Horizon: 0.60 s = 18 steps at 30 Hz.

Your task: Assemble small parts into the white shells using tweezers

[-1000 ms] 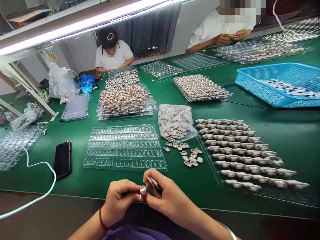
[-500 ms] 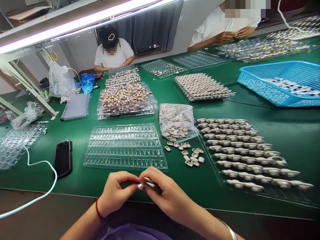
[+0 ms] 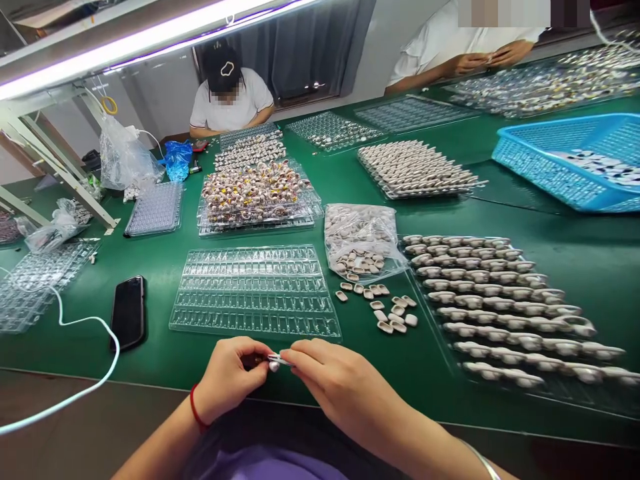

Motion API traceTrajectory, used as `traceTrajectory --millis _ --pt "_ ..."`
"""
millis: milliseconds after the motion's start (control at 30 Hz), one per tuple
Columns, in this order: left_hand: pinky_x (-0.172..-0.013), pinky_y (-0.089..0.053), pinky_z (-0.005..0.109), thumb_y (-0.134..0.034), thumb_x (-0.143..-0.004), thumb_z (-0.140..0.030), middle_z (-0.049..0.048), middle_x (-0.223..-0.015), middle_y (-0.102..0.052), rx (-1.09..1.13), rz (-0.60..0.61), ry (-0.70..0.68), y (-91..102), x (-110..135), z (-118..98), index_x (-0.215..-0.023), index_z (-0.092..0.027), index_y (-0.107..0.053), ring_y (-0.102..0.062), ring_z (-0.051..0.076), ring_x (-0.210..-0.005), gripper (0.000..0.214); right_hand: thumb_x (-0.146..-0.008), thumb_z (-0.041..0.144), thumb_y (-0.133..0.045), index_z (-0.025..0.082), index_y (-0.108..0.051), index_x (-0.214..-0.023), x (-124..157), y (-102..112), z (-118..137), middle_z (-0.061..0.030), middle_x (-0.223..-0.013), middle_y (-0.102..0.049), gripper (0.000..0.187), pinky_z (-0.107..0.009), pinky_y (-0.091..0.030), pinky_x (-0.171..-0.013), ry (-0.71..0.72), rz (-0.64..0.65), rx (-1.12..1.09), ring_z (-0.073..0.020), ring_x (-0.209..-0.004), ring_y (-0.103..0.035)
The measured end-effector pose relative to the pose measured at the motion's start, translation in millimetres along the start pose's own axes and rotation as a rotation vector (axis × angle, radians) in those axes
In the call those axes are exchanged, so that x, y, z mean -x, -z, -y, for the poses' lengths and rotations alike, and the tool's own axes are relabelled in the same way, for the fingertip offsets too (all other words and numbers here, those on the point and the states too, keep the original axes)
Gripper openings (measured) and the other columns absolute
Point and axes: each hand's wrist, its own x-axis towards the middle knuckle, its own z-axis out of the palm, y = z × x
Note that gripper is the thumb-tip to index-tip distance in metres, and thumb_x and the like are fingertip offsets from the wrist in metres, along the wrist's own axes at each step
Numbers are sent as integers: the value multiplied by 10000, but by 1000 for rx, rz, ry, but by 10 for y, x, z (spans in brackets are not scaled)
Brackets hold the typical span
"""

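Observation:
My left hand (image 3: 231, 375) is closed, thumb and forefinger pinching a small pale, rounded part (image 3: 274, 366) just in front of the table's near edge. My right hand (image 3: 336, 379) is closed too, holding slim metal tweezers (image 3: 284, 361) whose tips point left and reach the part at my left fingertips. The fingers hide much of the part. Just beyond both hands lies a clear plastic tray (image 3: 255, 293) with rows of slots. To its right, loose beige, hollow oblong pieces (image 3: 395, 319) are scattered beside an open clear bag (image 3: 361, 230) of the same pieces.
A tray of beige pieces in rows (image 3: 515, 310) lies right, a blue basket (image 3: 545, 170) behind it. A phone (image 3: 128, 312) and a white cable (image 3: 87, 321) lie left. Stacked filled trays (image 3: 255, 197) stand further back. Two people (image 3: 231, 100) sit across the table.
My right hand has drawn slightly away from my left, and the tweezers now lie nearly level, tips at the pale part. The whole view has shifted a little, moving the table items rightward.

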Motion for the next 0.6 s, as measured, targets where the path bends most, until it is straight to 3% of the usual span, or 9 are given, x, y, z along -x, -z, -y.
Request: traceTrajectory --millis 233,433,600 --pt "-629 -524 245 -594 -750 -113 60 -779 -761 -13 1 4 -1 -23 4 -836 -144 -759 -682 174 -683 189 -767 -50 -542 149 -642 -887 0 -12 74 -28 -756 -640 253 -311 -418 -560 72 31 230 -188 -610 -567" --pt "-633 -525 247 -587 -748 -115 56 -768 -756 -17 13 12 1 -29 -3 -833 -146 -753 -675 172 -674 189 -799 -16 -470 133 -636 -845 -26 2 194 -72 -728 -615 227 -334 -359 -534 170 -19 440 -202 -601 -520" --pt "-593 -493 228 -580 -768 -131 42 -749 -739 -35 15 3 -10 -21 -12 -826 -152 -741 -639 153 -637 172 -773 -23 -435 123 -643 -821 -19 -17 286 -87 -707 -592 258 -343 -336 -522 169 -21 528 -212 -598 -494"
